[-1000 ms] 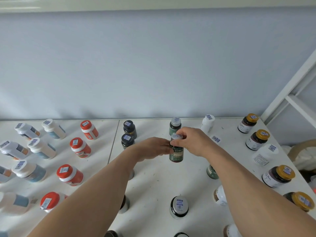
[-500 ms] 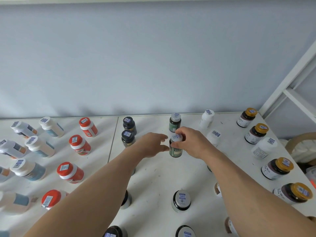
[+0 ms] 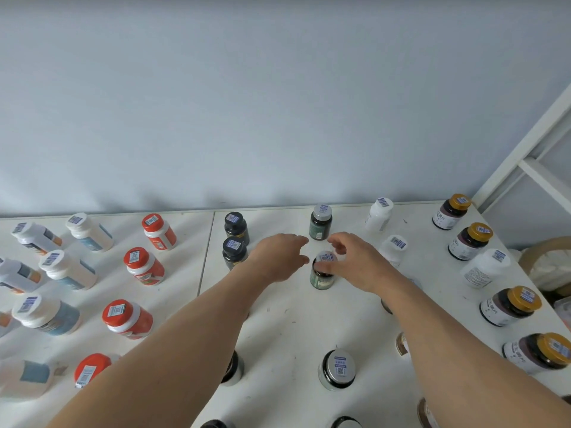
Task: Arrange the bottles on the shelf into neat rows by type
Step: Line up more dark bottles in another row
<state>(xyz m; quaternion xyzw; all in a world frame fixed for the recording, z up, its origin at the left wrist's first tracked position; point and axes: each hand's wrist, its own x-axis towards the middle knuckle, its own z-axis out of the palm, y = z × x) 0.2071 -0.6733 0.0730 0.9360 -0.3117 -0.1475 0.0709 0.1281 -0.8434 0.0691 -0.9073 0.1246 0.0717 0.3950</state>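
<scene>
A dark green bottle with a silver cap (image 3: 321, 279) stands upright on the white shelf (image 3: 293, 322), in front of a matching green bottle (image 3: 320, 223) at the back. My right hand (image 3: 361, 264) hovers over it, fingers loosely curled above the cap and thumb lying in front of its neck. My left hand (image 3: 278, 257) is just left of the bottle with fingers extended, apart from it. A third silver-capped bottle (image 3: 338, 369) stands nearer me.
Two black-capped bottles (image 3: 234, 239) stand behind my left hand. Orange-capped bottles (image 3: 143, 267) and white bottles (image 3: 88, 231) fill the left. Gold-capped bottles (image 3: 469, 240) and white bottles (image 3: 485, 267) line the right edge, by a white frame (image 3: 525, 156).
The green bottle was set down farther back on the shelf. My left hand let go first, and my right hand's fingers have now lifted off the cap.
</scene>
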